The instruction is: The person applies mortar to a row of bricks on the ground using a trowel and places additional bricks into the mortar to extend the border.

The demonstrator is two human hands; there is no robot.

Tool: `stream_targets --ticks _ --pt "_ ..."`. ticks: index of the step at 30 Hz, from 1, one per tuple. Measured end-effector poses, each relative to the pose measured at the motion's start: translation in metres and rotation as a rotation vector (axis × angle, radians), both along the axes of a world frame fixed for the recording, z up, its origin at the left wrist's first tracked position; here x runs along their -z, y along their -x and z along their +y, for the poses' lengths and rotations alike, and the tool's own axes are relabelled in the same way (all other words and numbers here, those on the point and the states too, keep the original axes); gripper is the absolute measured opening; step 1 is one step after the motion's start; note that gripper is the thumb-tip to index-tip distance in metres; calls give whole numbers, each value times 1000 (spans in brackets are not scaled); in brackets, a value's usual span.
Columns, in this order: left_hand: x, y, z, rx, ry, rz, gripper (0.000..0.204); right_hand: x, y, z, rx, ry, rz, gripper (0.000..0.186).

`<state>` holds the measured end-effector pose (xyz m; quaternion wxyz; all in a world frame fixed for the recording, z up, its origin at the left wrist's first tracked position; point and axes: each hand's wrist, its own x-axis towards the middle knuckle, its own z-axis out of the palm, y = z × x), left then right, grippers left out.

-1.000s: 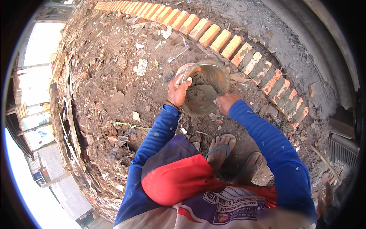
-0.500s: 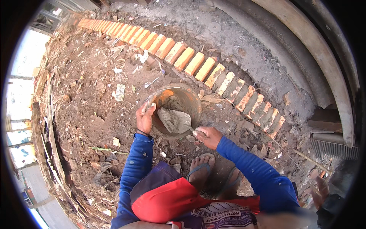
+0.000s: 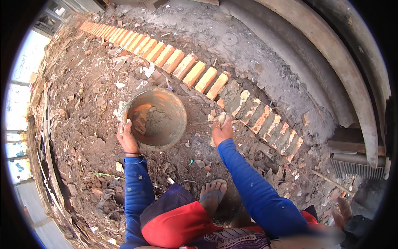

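Note:
A bucket (image 3: 180,132) with grey wet mortar (image 3: 159,120) inside tilts on the dirt in front of me. My left hand (image 3: 128,139) grips its left rim, thumb up at the edge. My right hand (image 3: 223,132) is closed round the handle of a trowel (image 3: 222,118), close to the brick row; its blade is hard to make out. Just beyond that hand, a lump of fresh mortar (image 3: 231,92) lies over the row, between a bare orange brick (image 3: 217,86) and a mortar-smeared brick (image 3: 241,103).
A long row of spaced bricks (image 3: 155,52) runs diagonally from far left to near right, with a string (image 3: 304,179) along its near side. Curved roofing pieces (image 3: 331,50) arch at the right. Debris-strewn soil (image 3: 91,112) surrounds the bucket. My sandalled foot (image 3: 213,193) is close below.
The bucket and my left hand have shifted left. My right hand has moved from the bucket to the brick row, and the trowel's mortar load now lies on the row.

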<state>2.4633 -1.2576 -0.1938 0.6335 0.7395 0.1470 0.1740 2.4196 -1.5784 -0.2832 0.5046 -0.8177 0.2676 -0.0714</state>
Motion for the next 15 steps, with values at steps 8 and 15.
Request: stream_targets --ticks 8,15 --pt "-9 -5 -6 25 215 5 41 -4 -6 -28 -19 -150 69 50" --pt "-21 -10 2 -38 177 111 38 -76 -19 -147 -547 455 402 51"
